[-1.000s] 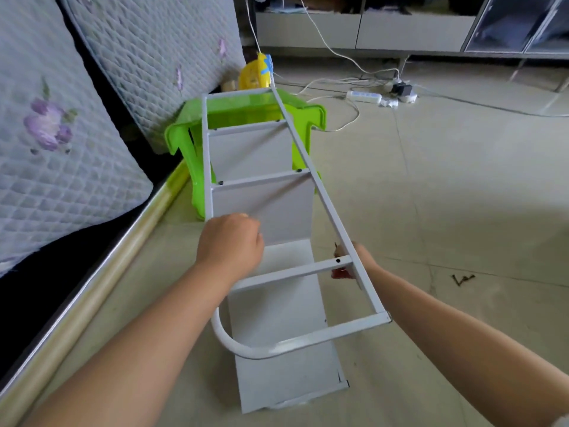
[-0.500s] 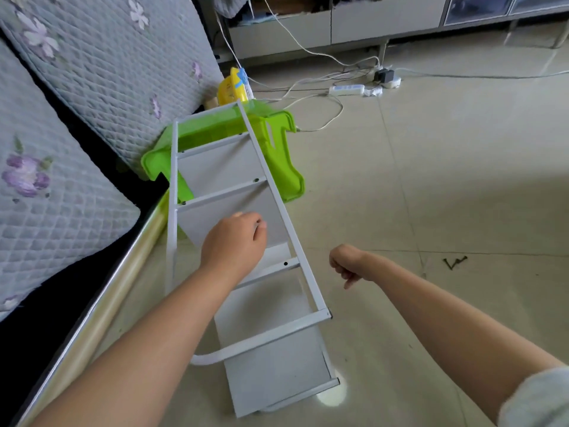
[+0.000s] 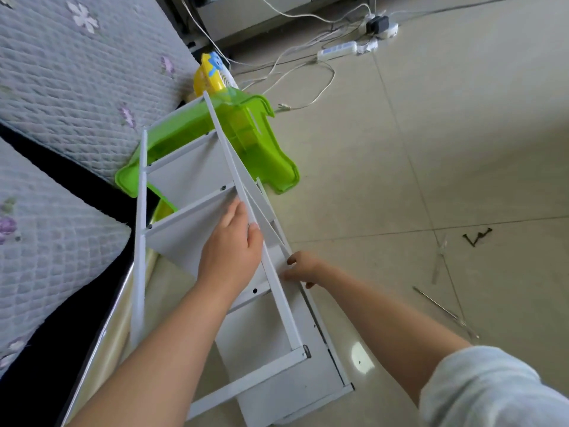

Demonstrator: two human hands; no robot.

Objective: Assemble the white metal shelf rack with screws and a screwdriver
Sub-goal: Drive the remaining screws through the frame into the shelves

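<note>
The white shelf rack (image 3: pixel 197 211) lies tilted on the tiled floor (image 3: pixel 431 149), its far end resting against a green plastic stool (image 3: pixel 261 140) tipped on its side beside the quilted mattress (image 3: pixel 77 87). The left hand (image 3: pixel 229 248) grips the rack's upper side rail, thumb hooked over it. The right hand (image 3: pixel 303 268) pinches the lower rail's edge with curled fingers. A few black screws (image 3: pixel 476 237) lie on the floor to the right, well apart from the rack, with a screwdriver (image 3: pixel 445 312) nearer the person.

left hand (image 3: pixel 231 248) gripping with curled fingers, right hand (image 3: pixel 303 269) pinching, forearms extended
</note>
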